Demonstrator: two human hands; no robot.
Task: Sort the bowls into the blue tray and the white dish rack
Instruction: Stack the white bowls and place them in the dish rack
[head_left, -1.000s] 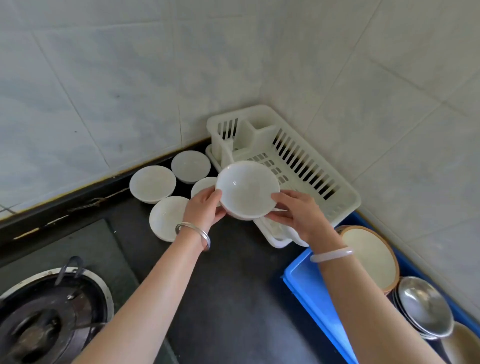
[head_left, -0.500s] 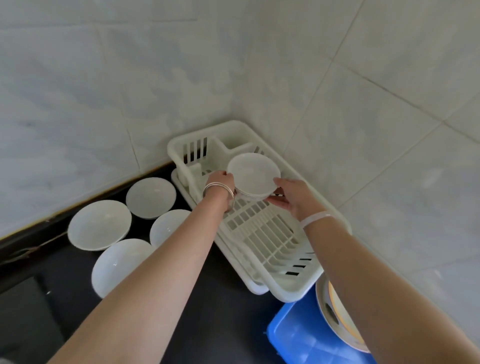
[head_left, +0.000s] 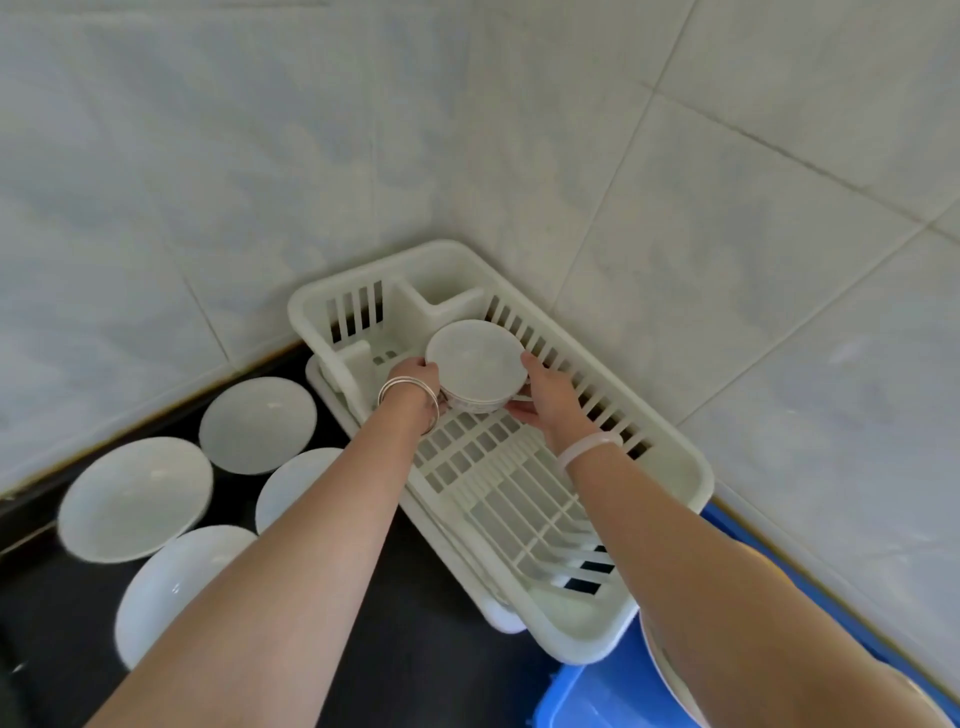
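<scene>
I hold a white bowl (head_left: 475, 364) between both hands, low over the far end of the white dish rack (head_left: 675, 467). My left hand (head_left: 413, 382) grips its left side and my right hand (head_left: 548, 397) grips its right side, fingers curled under the rim. Whether the bowl touches the rack floor I cannot tell. Several white bowls (head_left: 257, 423) stand on the dark counter left of the rack, partly hidden by my left forearm. A corner of the blue tray (head_left: 597, 696) shows at the bottom right.
The rack sits in a corner of white tiled walls (head_left: 727, 208). Its cutlery compartment (head_left: 441, 283) lies just beyond the bowl. The rim of a dish (head_left: 670, 680) in the blue tray peeks out under my right forearm. Dark counter (head_left: 441, 649) shows in front of the rack.
Both hands have carried the bowl from above the counter forward into the far end of the rack and lowered it. The view has tilted toward the rack.
</scene>
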